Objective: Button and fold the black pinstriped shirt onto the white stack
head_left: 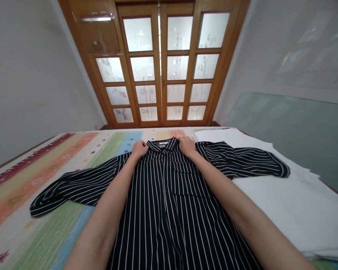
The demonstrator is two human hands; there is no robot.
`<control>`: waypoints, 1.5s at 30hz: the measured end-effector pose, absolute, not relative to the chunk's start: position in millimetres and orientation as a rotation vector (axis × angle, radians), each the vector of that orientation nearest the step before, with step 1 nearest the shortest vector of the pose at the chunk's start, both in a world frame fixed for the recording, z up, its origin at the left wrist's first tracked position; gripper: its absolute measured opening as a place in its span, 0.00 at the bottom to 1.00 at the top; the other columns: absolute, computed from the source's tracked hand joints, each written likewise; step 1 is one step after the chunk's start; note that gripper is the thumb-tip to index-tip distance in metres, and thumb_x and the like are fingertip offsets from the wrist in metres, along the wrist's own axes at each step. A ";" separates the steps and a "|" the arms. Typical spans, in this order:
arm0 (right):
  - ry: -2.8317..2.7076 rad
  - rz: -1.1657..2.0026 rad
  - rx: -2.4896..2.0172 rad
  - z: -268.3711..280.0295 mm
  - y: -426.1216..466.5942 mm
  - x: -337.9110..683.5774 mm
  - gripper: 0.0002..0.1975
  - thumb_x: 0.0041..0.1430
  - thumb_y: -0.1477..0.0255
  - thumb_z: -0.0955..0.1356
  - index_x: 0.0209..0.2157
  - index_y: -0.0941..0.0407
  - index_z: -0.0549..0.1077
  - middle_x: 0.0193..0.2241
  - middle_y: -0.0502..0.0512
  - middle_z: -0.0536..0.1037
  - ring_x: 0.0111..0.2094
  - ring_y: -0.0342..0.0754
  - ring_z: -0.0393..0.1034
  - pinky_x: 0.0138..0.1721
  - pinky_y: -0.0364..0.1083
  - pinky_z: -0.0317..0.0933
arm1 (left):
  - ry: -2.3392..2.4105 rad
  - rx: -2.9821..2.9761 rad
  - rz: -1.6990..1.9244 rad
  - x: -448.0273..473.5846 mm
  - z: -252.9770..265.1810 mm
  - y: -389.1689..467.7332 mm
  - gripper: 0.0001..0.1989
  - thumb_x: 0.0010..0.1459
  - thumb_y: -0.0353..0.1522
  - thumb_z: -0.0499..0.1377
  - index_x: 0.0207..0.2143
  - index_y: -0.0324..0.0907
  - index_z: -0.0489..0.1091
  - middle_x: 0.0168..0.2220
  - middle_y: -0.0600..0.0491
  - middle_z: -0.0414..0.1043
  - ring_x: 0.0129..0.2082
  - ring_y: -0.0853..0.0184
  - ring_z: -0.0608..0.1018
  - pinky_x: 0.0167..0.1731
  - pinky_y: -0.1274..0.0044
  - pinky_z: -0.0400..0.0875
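Observation:
A black shirt with white stripes (154,195) lies front side up, its sleeves spread out to both sides. My left hand (140,148) is closed on the fabric just left of the collar (161,145). On the other side, my right hand (186,145) pinches the shirt at the right end of the collar. A pale label shows inside the neck. Below my right hand is a chest pocket, partly covered by my forearm. The lower hem runs out of view at the bottom.
Beneath the shirt is a colourful striped bedspread (45,187). White folded sheets (293,210) lie at the right, under the right sleeve. A pale green panel (287,127) stands along the right wall. Wooden doors with frosted panes (160,67) rise beyond the far edge.

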State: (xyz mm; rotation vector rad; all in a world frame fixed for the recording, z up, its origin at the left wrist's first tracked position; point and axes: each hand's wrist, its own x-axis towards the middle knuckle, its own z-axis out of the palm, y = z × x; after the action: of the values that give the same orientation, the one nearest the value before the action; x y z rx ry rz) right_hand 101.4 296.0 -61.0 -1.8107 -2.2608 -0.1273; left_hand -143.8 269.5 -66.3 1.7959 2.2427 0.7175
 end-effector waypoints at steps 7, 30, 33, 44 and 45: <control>-2.247 0.005 -1.849 -64.9 301.4 100.6 0.17 0.61 0.79 0.58 0.46 0.60 0.73 0.46 0.66 0.73 0.50 0.57 0.65 0.45 0.49 0.62 | 2.168 1.745 0.838 -145.4 -70.4 274.7 0.18 0.53 0.23 0.55 0.47 0.39 0.66 0.41 0.48 0.77 0.43 0.64 0.77 0.44 0.76 0.67; -2.351 -0.021 -1.666 -81.3 271.9 103.0 0.20 0.66 0.71 0.55 0.50 0.64 0.71 0.54 0.65 0.70 0.55 0.53 0.61 0.56 0.47 0.53 | 2.374 2.137 0.517 -105.3 -85.1 232.6 0.18 0.63 0.33 0.45 0.48 0.36 0.70 0.52 0.39 0.69 0.54 0.55 0.69 0.54 0.67 0.61; -2.393 0.001 -1.671 -78.6 265.6 103.3 0.22 0.67 0.69 0.55 0.55 0.66 0.67 0.59 0.67 0.65 0.60 0.54 0.56 0.58 0.50 0.49 | 2.286 2.163 0.408 -109.1 -86.0 225.5 0.22 0.64 0.37 0.45 0.55 0.35 0.64 0.61 0.38 0.60 0.62 0.52 0.60 0.59 0.62 0.54; -2.301 0.022 -1.572 -46.4 207.1 59.2 0.13 0.61 0.74 0.60 0.42 0.58 0.74 0.44 0.61 0.76 0.46 0.52 0.69 0.46 0.46 0.60 | 2.017 2.351 0.612 -91.4 -68.8 177.2 0.13 0.62 0.30 0.50 0.40 0.39 0.74 0.44 0.43 0.72 0.49 0.59 0.71 0.51 0.71 0.64; -2.323 0.052 -1.579 -46.4 202.2 54.2 0.14 0.62 0.72 0.60 0.42 0.59 0.75 0.43 0.62 0.76 0.45 0.52 0.70 0.45 0.46 0.61 | 2.019 2.336 0.609 -88.0 -68.6 174.4 0.12 0.61 0.29 0.51 0.39 0.38 0.75 0.43 0.43 0.71 0.48 0.59 0.71 0.50 0.71 0.65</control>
State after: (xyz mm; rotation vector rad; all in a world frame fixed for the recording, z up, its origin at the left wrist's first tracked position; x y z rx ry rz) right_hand 54.2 202.2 -46.4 -1.5794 -2.3230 0.0519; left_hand -88.0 174.4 -68.6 2.3357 2.0193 0.6093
